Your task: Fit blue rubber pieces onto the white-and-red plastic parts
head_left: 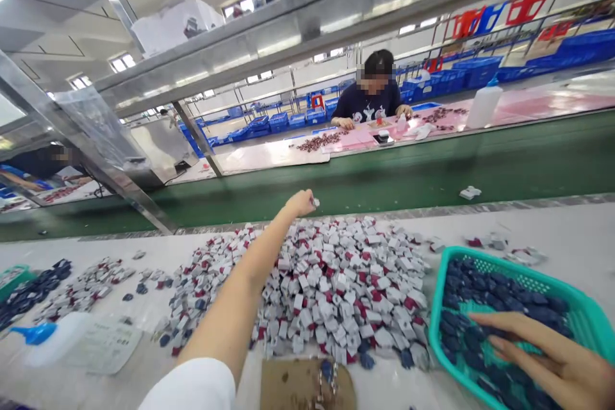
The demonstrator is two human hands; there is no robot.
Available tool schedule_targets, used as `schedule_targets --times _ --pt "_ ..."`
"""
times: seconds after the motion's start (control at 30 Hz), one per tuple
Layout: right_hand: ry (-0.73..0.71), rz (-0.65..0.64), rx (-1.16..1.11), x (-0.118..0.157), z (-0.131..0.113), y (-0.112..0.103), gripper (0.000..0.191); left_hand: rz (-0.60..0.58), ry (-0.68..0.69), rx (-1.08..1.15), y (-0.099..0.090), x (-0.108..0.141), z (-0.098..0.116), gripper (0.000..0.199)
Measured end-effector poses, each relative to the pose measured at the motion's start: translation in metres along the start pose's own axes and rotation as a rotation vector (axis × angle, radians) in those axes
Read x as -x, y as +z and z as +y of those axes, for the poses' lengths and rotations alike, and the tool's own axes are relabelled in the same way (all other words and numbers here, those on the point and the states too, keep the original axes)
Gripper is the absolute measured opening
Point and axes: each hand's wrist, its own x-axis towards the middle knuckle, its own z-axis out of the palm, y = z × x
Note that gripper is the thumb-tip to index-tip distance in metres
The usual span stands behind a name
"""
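My left hand [300, 204] is stretched out over the near edge of the green conveyor belt, its fingers pinched on a small whitish plastic piece [316, 203]. Below that arm spreads a large heap of small light-grey and dark-red pieces [336, 282]. At the right, my right hand [557, 359] reaches into a teal plastic basket [436, 314] with its fingers stretched and apart. Its fingertips are at the small dark-blue pieces [500, 288] inside. A brown board [288, 387] with a few small parts on it lies at the front of the heap.
A white bottle with a blue nozzle [52, 339] lies at left beside a printed sheet [108, 346]. The green belt [394, 179] runs across, carrying a loose pale piece [469, 193]. A metal shelf [288, 19] spans overhead. A co-worker [368, 93] sits across the belt.
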Motion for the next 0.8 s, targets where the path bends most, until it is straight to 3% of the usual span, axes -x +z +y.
schedule_targets --times 0.07,0.17,0.23,0.3,0.4,0.57,0.67,0.8 --pt "0.044 -0.057 -0.041 0.016 -0.037 0.006 0.033 0.036 -0.001 0.062 -0.007 0.024 -0.006 0.023" --pt "-0.052 -0.146 0.007 0.043 -0.094 0.027 0.038 0.059 -0.011 0.185 -0.008 0.075 -0.017 0.017" --pt "-0.151 -0.211 0.044 0.057 -0.123 0.045 0.033 0.066 -0.019 0.402 -0.004 0.119 -0.023 0.015" --pt "-0.226 -0.254 0.075 0.07 -0.14 0.067 0.027 0.084 -0.037 0.754 0.002 0.167 -0.026 0.013" --pt "-0.265 -0.329 0.116 0.083 -0.151 0.101 0.022 0.131 -0.095 1.217 0.014 0.241 -0.028 0.019" --pt "-0.377 -0.534 0.29 0.092 -0.15 0.154 0.012 0.146 -0.306 1.497 0.052 0.338 -0.032 0.031" --pt "-0.434 -0.603 0.461 0.089 -0.146 0.172 0.014 0.155 -0.447 1.57 0.075 0.375 -0.031 0.031" --pt "-0.471 -0.643 0.575 0.083 -0.145 0.178 0.015 0.176 -0.537 1.584 0.093 0.396 -0.028 0.03"
